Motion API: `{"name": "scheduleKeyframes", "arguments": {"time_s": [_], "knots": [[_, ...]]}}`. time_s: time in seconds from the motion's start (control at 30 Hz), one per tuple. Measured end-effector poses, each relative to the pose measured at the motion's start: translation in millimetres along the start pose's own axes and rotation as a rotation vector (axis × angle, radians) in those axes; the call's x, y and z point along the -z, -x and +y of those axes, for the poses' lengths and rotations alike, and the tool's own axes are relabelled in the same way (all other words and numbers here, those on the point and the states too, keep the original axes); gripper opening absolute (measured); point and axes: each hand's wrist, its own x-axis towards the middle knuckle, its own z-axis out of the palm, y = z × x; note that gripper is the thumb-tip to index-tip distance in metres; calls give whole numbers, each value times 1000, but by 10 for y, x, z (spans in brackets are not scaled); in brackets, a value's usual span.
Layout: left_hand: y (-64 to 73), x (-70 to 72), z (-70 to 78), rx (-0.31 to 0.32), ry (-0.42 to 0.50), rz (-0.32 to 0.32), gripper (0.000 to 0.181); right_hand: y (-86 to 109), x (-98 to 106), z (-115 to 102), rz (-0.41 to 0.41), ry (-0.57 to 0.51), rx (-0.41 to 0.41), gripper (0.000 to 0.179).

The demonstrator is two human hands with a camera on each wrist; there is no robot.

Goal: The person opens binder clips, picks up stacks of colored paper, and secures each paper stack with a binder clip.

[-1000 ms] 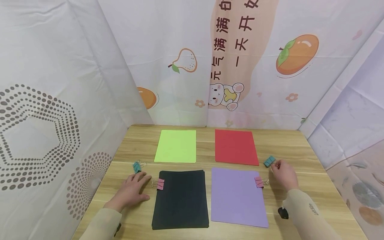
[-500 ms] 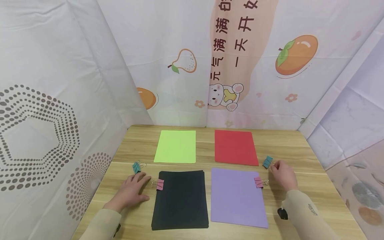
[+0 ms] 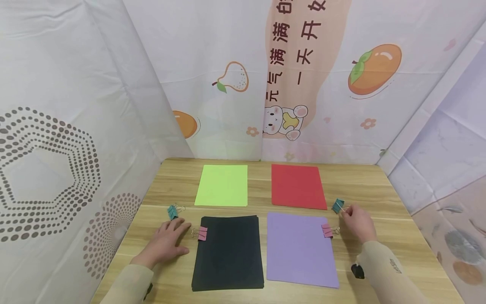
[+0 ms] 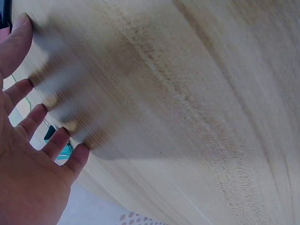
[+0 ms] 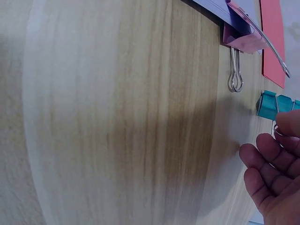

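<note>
1. Teal clip (image 3: pixel 337 205) sits just right of the red paper's (image 3: pixel 298 186) near corner; on or above the tabletop (image 3: pixel 260 185), can't tell.
2. Right hand (image 3: pixel 358 220) pinches its wire handle, fingertips only; clip lies ahead and slightly left, handle slanting back toward the hand. Body's long axis unclear.
3. Right hand nearer; left hand (image 3: pixel 165 245) well apart, resting, fingers spread, holding nothing.
4. Second teal clip (image 3: pixel 172 212) just beyond left fingertips, contact unclear.

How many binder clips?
4: teal clip pinched by the right hand, teal clip near the left hand, pink clip on the black stack, pink clip on the purple stack.
</note>
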Motion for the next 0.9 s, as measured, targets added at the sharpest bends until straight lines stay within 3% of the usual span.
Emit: {"name": "scheduleKeyframes", "arguments": {"time_s": [0.9], "knots": [[-1,-1,-6,-5,6,1,79,1,-38,28,-23,-8,35,18]]}}
